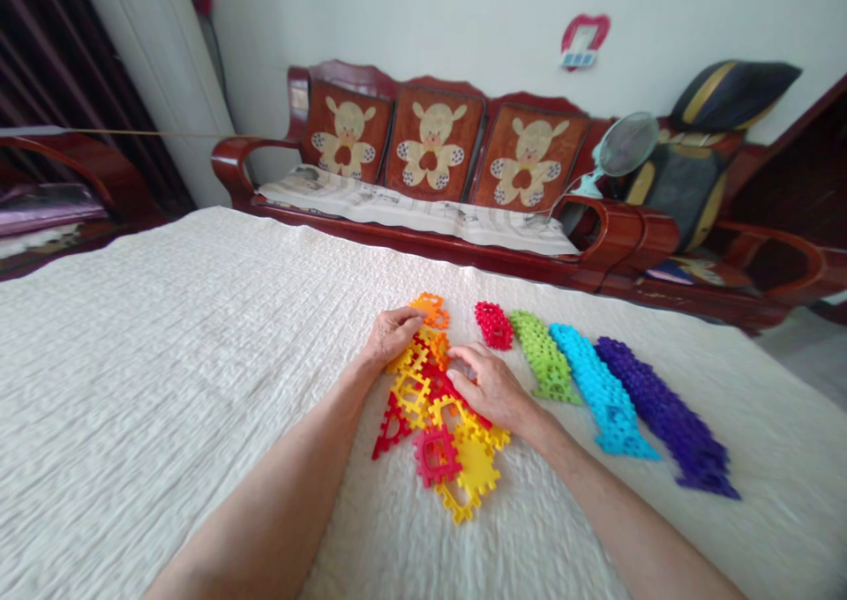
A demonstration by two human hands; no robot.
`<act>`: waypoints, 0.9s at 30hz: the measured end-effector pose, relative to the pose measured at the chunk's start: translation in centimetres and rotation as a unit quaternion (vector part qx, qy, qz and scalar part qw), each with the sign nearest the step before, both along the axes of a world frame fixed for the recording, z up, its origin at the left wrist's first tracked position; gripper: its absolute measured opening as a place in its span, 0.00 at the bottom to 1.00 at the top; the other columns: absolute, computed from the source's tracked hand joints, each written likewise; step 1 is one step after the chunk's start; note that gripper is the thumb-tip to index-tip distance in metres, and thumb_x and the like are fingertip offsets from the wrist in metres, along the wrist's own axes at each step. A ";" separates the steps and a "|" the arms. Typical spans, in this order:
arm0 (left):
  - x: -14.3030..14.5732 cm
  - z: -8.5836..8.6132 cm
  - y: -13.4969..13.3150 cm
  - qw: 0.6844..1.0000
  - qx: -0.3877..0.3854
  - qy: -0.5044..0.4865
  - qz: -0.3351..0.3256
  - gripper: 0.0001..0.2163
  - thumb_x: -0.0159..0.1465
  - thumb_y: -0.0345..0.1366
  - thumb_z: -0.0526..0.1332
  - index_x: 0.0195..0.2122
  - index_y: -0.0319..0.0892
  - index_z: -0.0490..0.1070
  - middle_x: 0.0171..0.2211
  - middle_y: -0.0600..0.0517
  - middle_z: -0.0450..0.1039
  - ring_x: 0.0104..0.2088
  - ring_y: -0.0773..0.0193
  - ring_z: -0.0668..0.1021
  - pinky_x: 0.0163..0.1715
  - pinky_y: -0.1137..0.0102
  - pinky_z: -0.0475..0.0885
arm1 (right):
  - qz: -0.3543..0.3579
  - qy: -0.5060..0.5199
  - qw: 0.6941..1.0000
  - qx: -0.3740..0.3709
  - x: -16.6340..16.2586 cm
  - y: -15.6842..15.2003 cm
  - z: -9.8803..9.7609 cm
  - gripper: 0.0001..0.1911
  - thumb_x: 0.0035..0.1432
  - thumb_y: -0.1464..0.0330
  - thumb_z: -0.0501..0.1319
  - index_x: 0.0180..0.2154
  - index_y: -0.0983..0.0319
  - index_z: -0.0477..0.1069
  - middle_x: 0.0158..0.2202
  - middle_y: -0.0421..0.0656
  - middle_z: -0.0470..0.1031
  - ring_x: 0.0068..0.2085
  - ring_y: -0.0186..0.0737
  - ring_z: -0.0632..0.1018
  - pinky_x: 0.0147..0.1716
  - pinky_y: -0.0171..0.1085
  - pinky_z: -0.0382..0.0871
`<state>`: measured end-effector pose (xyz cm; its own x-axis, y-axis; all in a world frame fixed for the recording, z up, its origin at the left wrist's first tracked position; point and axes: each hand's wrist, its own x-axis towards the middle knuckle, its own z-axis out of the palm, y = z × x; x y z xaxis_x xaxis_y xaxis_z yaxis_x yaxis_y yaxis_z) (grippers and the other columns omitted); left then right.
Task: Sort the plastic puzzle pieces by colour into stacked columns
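White quilted cover (198, 344) bears the loose pile (475, 463) of red, yellow and orange toothed pieces; right of the pile lie a purple row (668, 415), a light-blue row (602, 388) and a green row (543, 356). The person's right hand (493, 384) lies over the pile's right side, fingers part-open, nothing seen between them; left hand (393, 333) at its far left, fingers bent over an orange piece (437, 316), grip cannot be told. Red stack (493, 326): beyond the pile, to its right.

No lettering, number or sign can be read.
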<state>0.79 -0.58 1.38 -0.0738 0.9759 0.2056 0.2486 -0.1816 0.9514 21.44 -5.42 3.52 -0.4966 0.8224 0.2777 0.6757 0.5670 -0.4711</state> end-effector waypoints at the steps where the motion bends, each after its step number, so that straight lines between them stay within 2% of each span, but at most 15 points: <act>1: 0.0 0.0 0.0 1.000 -0.003 -0.013 -0.003 0.15 0.55 0.40 0.58 0.37 0.39 0.80 0.32 0.51 0.80 0.31 0.64 0.77 0.35 0.71 0.71 | -0.001 0.004 1.000 -0.002 0.0 0.0 0.0 0.13 0.59 0.69 0.57 0.46 0.62 0.70 0.46 0.48 0.74 0.47 0.42 0.75 0.48 0.41 0.68; 4: 0.0 -0.1 0.1 0.998 -0.010 -0.060 -0.005 0.15 0.54 0.41 0.59 0.36 0.38 0.79 0.31 0.51 0.79 0.28 0.66 0.75 0.32 0.72 0.70 | -0.009 0.017 1.000 -0.001 -0.2 -0.2 0.2 0.10 0.58 0.69 0.57 0.43 0.62 0.71 0.43 0.46 0.75 0.43 0.40 0.76 0.44 0.39 0.68; 7: 0.1 -0.1 0.1 0.995 -0.017 -0.094 0.010 0.15 0.54 0.42 0.60 0.36 0.38 0.79 0.27 0.52 0.77 0.25 0.68 0.74 0.29 0.73 0.69 | -0.025 0.005 1.000 0.006 -0.5 -0.5 0.8 0.06 0.59 0.68 0.57 0.35 0.61 0.72 0.36 0.43 0.75 0.37 0.37 0.76 0.39 0.36 0.67; 13: 0.3 -0.1 0.2 0.994 -0.024 -0.104 0.017 0.15 0.53 0.42 0.59 0.35 0.39 0.78 0.26 0.53 0.77 0.25 0.67 0.74 0.28 0.73 0.69 | -0.086 -0.151 0.985 0.026 -1.7 -1.2 2.4 0.16 0.57 0.57 0.60 0.24 0.60 0.73 0.27 0.42 0.73 0.30 0.38 0.74 0.34 0.37 0.63; 16: 0.3 -0.3 0.3 0.996 -0.002 -0.085 0.023 0.14 0.53 0.42 0.59 0.34 0.39 0.78 0.29 0.52 0.78 0.27 0.67 0.75 0.30 0.72 0.69 | -0.094 -0.175 0.980 0.026 -2.3 -1.1 2.7 0.17 0.57 0.56 0.61 0.23 0.59 0.74 0.27 0.43 0.74 0.30 0.38 0.74 0.32 0.36 0.62; 23: 0.4 -0.1 0.1 0.998 0.000 -0.063 0.017 0.14 0.55 0.42 0.58 0.33 0.39 0.78 0.29 0.52 0.79 0.28 0.65 0.75 0.31 0.72 0.70 | -0.088 -0.184 0.979 -0.005 -2.6 -1.0 2.9 0.09 0.53 0.62 0.64 0.25 0.57 0.77 0.29 0.41 0.77 0.31 0.38 0.76 0.31 0.36 0.62; 27: 0.3 -0.3 0.3 0.998 0.012 -0.053 0.017 0.14 0.55 0.42 0.58 0.33 0.39 0.78 0.29 0.52 0.78 0.29 0.65 0.75 0.33 0.72 0.70 | -0.088 -0.190 0.978 0.006 -2.7 -1.3 3.0 0.11 0.53 0.59 0.63 0.25 0.58 0.77 0.30 0.42 0.78 0.32 0.40 0.76 0.32 0.37 0.62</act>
<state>1.07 -0.26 1.10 -0.1300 0.9671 0.2188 0.1532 -0.1984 0.9681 18.70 -6.73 6.55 -0.4171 0.9021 0.1107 0.8879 0.4305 -0.1620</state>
